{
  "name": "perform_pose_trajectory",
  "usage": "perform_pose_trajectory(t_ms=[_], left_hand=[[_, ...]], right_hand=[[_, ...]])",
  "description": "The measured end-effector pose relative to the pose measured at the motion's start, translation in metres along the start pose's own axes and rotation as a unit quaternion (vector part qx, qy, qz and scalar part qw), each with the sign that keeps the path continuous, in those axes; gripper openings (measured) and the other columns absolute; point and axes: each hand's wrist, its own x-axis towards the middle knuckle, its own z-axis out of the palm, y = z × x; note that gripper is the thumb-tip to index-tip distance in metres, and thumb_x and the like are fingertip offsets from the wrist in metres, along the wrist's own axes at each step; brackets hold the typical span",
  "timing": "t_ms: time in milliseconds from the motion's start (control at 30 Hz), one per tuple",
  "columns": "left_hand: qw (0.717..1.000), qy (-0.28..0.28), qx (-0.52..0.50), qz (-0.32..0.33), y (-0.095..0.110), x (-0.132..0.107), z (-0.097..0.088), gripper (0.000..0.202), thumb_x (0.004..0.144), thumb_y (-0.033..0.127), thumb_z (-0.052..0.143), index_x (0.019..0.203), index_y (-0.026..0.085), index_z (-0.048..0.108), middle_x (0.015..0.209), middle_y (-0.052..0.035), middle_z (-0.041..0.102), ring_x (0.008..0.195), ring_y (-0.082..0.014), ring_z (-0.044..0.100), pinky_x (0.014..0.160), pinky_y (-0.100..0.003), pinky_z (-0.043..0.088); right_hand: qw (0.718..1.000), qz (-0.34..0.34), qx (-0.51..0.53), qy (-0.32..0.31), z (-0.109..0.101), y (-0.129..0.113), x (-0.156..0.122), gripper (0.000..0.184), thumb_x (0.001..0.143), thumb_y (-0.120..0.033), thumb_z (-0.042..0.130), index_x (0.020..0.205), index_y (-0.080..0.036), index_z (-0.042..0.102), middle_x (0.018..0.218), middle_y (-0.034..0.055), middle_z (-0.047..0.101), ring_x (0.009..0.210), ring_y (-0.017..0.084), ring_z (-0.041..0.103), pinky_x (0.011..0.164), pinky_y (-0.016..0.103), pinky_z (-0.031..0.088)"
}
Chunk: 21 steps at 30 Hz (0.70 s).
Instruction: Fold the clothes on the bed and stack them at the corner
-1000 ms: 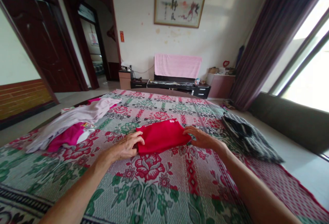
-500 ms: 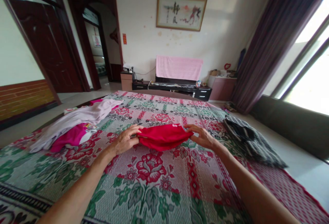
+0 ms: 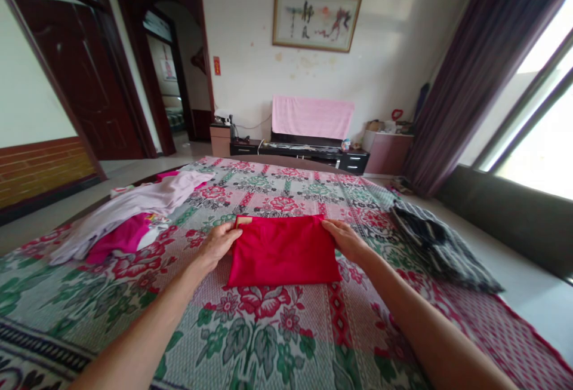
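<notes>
A red garment [image 3: 286,251], folded into a flat wide rectangle, lies spread between my hands over the flowered bed cover [image 3: 250,342]. A small tan label shows at its upper left corner; its exact kind cannot be made out. My left hand [image 3: 218,245] pinches the upper left corner, thumb on top and the other fingers partly hidden. On the other side, my right hand [image 3: 344,238] grips the upper right corner in the same way. The garment's lower edge hangs straight toward me, on or just above the cover.
To the left lie a pale pink garment [image 3: 138,205] and a magenta one [image 3: 119,239] in a loose pile. A dark striped garment [image 3: 436,246] rests at the right. Beyond the bed stand a low black cabinet [image 3: 244,149] and a pink cloth [image 3: 313,116] over a screen.
The red garment was bunched and sagging between my hands; now it is opened out flat, its lower edge nearer me. Both hands keep hold of its corners, nearly in place.
</notes>
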Motion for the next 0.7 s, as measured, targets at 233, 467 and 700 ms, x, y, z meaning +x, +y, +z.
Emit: perform_pose_trajectory(t_ms=[233,467,700], left_hand=[[0.999,0.009,0.025,-0.027,-0.002,-0.001,-0.001,0.042,0.064,0.042,0.069,0.096,0.014,0.065,0.07,-0.0008,0.068,0.055,-0.0138,0.061,0.048,-0.022,0.045],[0.994,0.038,0.094,0.032,-0.011,0.007,-0.001,0.081,0.059,0.033,0.071,0.133,0.01,0.048,0.072,-0.0017,0.069,0.061,-0.0161,0.063,0.055,-0.024,0.045],[0.974,0.085,0.161,0.134,-0.014,0.036,0.004,0.057,0.07,0.029,0.058,0.126,0.016,0.058,0.075,-0.0007,0.07,0.064,-0.0159,0.064,0.061,-0.025,0.048]], right_hand=[[0.999,0.034,0.012,-0.01,-0.005,0.006,0.0,0.035,0.071,-0.052,0.066,0.082,-0.018,0.064,0.065,-0.0021,0.063,0.052,0.009,0.052,0.045,0.019,0.035],[0.996,0.001,0.041,-0.083,-0.002,0.004,-0.004,0.037,0.059,-0.031,0.076,0.093,-0.018,0.066,0.082,0.0016,0.072,0.074,0.016,0.066,0.069,0.025,0.051],[0.995,-0.09,0.045,0.027,0.004,0.006,0.016,0.044,0.061,-0.032,0.072,0.102,-0.019,0.061,0.088,0.0037,0.073,0.073,0.019,0.066,0.064,0.028,0.053]])
